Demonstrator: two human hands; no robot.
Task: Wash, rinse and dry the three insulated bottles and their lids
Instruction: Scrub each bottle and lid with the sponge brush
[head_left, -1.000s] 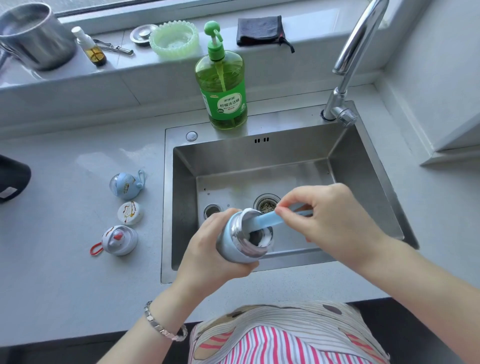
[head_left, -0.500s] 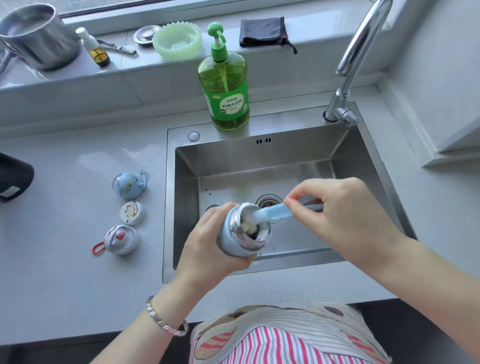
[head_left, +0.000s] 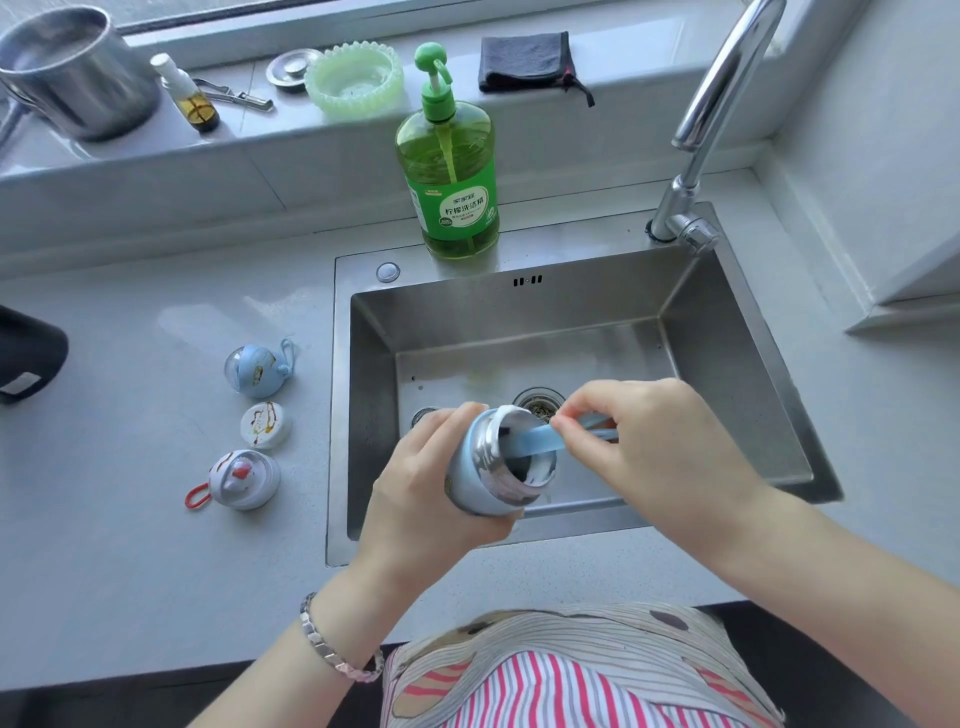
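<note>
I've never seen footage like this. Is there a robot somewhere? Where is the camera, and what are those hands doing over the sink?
There is no robot here. These are a person's two bare hands, filmed by one wide-angle camera worn on the head, looking forward and down.

The left hand grips a light blue insulated bottle, tilted over the steel sink with its mouth open. The right hand pinches the pale blue handle of a brush, whose end goes into the bottle's mouth.

On the counter left of the sink, three lids lie in a row: a blue lid, a white lid and a grey lid with a red loop. A green dish soap bottle stands on the sink's back rim, left of the tap.
</note>
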